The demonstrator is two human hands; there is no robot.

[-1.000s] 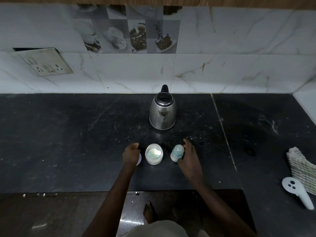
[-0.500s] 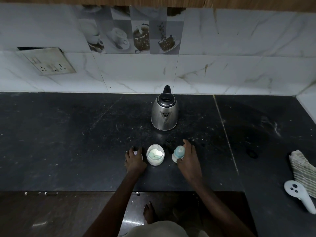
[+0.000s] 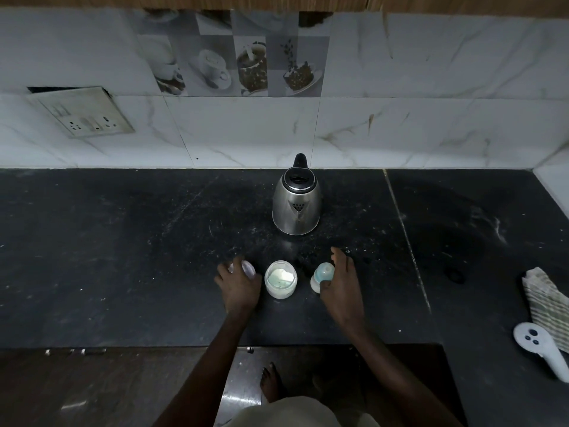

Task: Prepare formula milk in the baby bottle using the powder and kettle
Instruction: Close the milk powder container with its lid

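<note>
- Dark counter (image 3: 123, 257); kettle (image 3: 296, 208) stands toward its back edge.
- Near the front edge: open powder jar (image 3: 280, 279), left hand (image 3: 238, 286) curled over a lid (image 3: 248, 267), right hand (image 3: 340, 285) gripping the bottle (image 3: 321, 274).
- Seemingly early: scooping, pouring and mixing remain.

Bare left hand (image 3: 238, 286) and right hand (image 3: 338, 285), joined to slim forearms (image 3: 212, 359) uncovered along their whole visible length, tapering toward the wrists. At bottom centre, pale cream garment (image 3: 286, 412): plain cloth, rounded outline, cut off by the lower frame edge. Just above it, one bare foot (image 3: 271, 383), toes visible.
</note>
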